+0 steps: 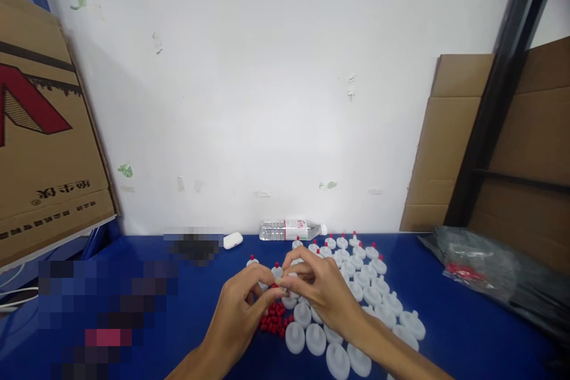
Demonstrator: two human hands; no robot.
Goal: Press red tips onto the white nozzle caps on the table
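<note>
My left hand (240,309) and my right hand (318,288) meet over the blue table (467,332), fingers pinched together around a small white disc-shaped part with a red tip (277,271). Just below them lies a little heap of red caps (274,317). White disc parts without caps (312,338) lie under and in front of my right wrist. Behind my right hand, several white discs topped with red caps (356,255) sit in rows.
A plastic water bottle (291,229) lies on its side against the white wall, next to a white earbud case (232,240). Cardboard boxes stand at left (44,148) and right (449,148). A clear plastic bag (485,267) lies at right beside a black frame post.
</note>
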